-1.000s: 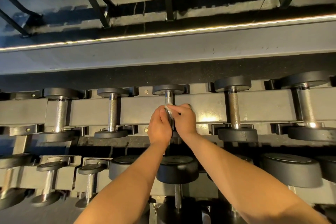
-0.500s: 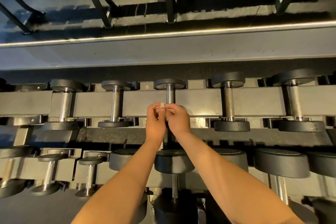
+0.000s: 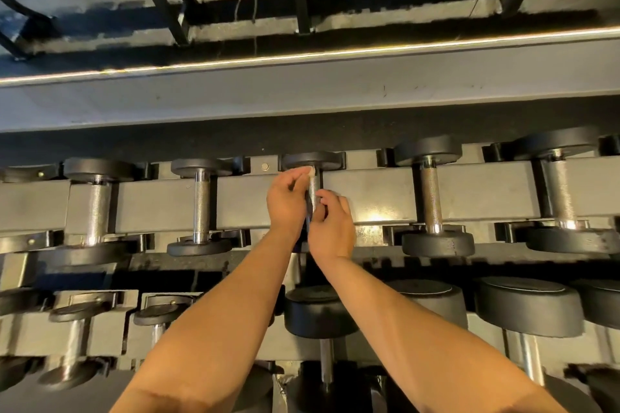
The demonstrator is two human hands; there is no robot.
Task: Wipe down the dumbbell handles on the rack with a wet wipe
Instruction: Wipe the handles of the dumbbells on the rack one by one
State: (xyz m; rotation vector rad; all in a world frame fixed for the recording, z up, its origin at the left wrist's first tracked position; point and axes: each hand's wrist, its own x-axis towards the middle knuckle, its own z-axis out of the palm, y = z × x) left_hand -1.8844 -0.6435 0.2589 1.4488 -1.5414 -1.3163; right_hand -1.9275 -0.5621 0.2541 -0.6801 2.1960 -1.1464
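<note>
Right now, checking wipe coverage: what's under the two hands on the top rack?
A knurled dumbbell handle shows between the left hand and right hand, a bit of white wipe pinched in the left. Its lower end is covered.

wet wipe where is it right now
Head view, centre: the wipe is pinched by the left hand at the far end of the middle top-row dumbbell's handle, just under its far head, with the right hand lower down.

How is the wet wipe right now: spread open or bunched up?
Bunched up: only a small white wad of wipe shows, pinched by the left hand against the handle.
</note>
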